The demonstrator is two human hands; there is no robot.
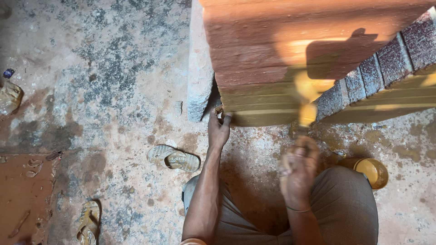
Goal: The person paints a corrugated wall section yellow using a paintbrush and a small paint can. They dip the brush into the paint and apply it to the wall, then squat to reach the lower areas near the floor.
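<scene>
the right hand is closed around the handle of a paintbrush, blurred, whose bristles lie against the brick wall low on its yellow-painted band. right of that hand, near the wall's foot, stands a yellow paint can. the left hand is pressed on the wall's lower corner, fingers curled around the edge. left of the wall, a sandal lies on the concrete floor.

Your paintbrush: bristles loaded with yellow paint, blurred, handle down, tip against the red brick wall at its lower courses. Bottom band of that wall already yellow, upper bricks bare red.
</scene>
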